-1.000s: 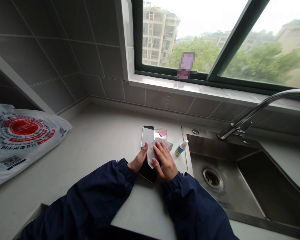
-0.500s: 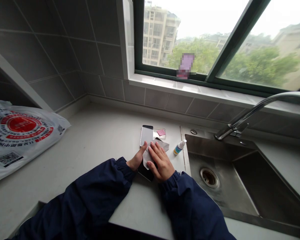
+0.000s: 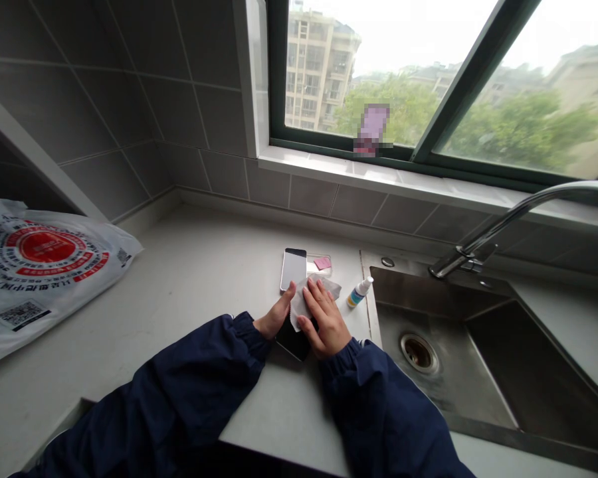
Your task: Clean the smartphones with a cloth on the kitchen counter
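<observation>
My left hand [image 3: 273, 321] grips the left edge of a black phone [image 3: 294, 343], its thumb pointing up along the side. My right hand [image 3: 327, 323] presses a light grey wiping cloth [image 3: 299, 308] onto the phone's face, fingers laid over the fabric. Cloth and fingers hide much of the phone. Just beyond lies a second phone [image 3: 294, 267] with a bright, reflecting screen. Beside it is a clear case [image 3: 327, 271] with a pink piece [image 3: 322, 263] on it. A small spray bottle [image 3: 359, 292] with a white cap stands to the right of my right hand.
A steel sink [image 3: 458, 372] with a curved tap [image 3: 498, 229] is on the right. On the left, a white plastic bag [image 3: 104, 245] with red print lies on the pale counter [image 3: 204, 265]. A tiled wall and window rise behind.
My right hand and the cloth have shifted slightly up and right over the black phone, baring more of its lower part. My left hand keeps its hold.
</observation>
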`<state>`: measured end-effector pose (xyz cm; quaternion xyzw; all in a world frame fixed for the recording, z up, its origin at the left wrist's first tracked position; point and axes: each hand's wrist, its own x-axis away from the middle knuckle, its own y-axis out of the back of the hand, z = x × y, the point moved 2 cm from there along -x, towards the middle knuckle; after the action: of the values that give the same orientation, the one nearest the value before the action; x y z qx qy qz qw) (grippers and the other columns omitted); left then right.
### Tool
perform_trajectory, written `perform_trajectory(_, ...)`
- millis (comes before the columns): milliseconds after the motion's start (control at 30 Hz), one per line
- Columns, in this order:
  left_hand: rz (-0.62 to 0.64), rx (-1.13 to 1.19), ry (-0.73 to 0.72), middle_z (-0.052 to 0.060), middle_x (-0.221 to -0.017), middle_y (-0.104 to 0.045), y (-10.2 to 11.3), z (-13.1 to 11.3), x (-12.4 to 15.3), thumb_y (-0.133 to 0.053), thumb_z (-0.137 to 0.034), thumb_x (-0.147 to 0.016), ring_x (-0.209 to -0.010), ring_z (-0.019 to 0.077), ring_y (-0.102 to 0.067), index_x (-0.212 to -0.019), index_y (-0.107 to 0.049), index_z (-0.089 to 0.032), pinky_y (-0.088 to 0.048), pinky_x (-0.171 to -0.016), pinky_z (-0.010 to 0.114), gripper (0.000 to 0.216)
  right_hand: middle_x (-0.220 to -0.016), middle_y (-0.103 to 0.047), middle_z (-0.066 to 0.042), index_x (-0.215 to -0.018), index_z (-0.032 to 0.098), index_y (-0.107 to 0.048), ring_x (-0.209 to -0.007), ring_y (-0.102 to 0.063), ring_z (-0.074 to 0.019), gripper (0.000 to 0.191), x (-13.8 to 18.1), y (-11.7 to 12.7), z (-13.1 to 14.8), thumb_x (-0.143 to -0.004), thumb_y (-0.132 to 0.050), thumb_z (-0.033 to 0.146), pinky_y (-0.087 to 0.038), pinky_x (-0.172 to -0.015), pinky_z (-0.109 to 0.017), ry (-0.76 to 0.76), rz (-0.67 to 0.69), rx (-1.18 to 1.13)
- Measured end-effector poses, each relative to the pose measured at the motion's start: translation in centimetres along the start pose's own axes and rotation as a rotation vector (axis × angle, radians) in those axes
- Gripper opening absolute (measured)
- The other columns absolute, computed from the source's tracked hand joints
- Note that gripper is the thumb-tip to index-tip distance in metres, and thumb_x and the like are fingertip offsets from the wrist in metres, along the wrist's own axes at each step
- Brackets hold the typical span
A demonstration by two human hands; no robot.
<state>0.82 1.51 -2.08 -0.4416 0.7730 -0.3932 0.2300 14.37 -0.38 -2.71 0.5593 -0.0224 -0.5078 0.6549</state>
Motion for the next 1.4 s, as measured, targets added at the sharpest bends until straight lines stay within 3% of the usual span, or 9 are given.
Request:
perform_trajectory(167,-0.048,0.03,0.119,0.018,-0.132,-0.063,0.6,0.3,0.2,-0.037,-0.057,-0.097,-0.134,0.0276,-0.049,-0.142,-0.049,-0.007,-0.022,-0.121,0.04,0.068,-0.155,-0.038,-0.015,-0.149,0.013,-0.04,-0.148,-0.025,-0.03,0.053,-0.1,0.2,0.8,-0.101,-0.042,0.033,-0.034,-0.115,-0.055,0.103,0.048,-0.039)
perform_trajectory(333,0.075,-0.041,0.046,0.015,-0.141,-0.057,0.1,0.1,0.3,-0.046,-0.056,-0.095,-0.14,0.0275,-0.043,-0.146,-0.045,-0.013,-0.02,-0.121,0.037,0.067,-0.159,-0.029,-0.014,-0.155,0.015,-0.03,-0.149,-0.021,-0.0315,0.058,-0.1,0.2,-0.2,-0.101,-0.042,0.035,-0.033,-0.116,-0.056,-0.006,-0.037,0.07)
perform_trajectory(533,0.166,-0.07,0.196,0.014,-0.146,-0.052,0.1,0.3,0.8,-0.044,-0.066,-0.091,-0.138,0.0318,-0.044,-0.151,-0.037,-0.019,-0.026,-0.118,0.043,0.077,-0.162,-0.022,-0.012,-0.158,0.019,-0.016,-0.15,-0.019,-0.0327,0.066,0.1,0.1,-1.2,-0.101,-0.043,0.036,-0.032,-0.115,-0.056,-0.091,-0.106,0.167)
perform_trajectory(733,0.12,-0.037,0.102,0.015,-0.139,-0.058,-0.6,-0.1,0.7,-0.044,-0.059,-0.094,-0.135,0.0306,-0.047,-0.147,-0.044,-0.014,-0.028,-0.116,0.039,0.069,-0.162,-0.024,-0.011,-0.158,0.02,-0.017,-0.149,-0.021,-0.0335,0.065,0.1,-0.2,-1.1,-0.101,-0.043,0.036,-0.033,-0.115,-0.057,-0.102,-0.12,0.15)
perform_trajectory(967,0.074,0.025,0.099,0.018,-0.125,-0.066,-0.6,-0.5,0.3,-0.049,-0.06,-0.091,-0.121,0.0318,-0.06,-0.142,-0.05,-0.013,-0.044,-0.101,0.038,0.07,-0.157,-0.034,-0.013,-0.155,0.02,-0.03,-0.148,-0.024,-0.032,0.057,0.3,-0.4,-1.3,-0.101,-0.044,0.032,-0.035,-0.114,-0.058,-0.048,-0.11,0.094)
perform_trajectory(1400,0.006,0.227,0.106,0.023,-0.116,-0.067,-0.1,-1.9,0.3,-0.03,-0.066,-0.093,-0.105,0.0322,-0.066,-0.139,-0.047,-0.005,-0.045,-0.099,0.046,0.079,-0.141,-0.057,-0.01,-0.134,0.02,-0.059,-0.141,-0.041,-0.0283,0.039,-0.3,1.8,1.1,-0.097,-0.046,0.023,-0.029,-0.117,-0.057,0.116,-0.087,-0.087)
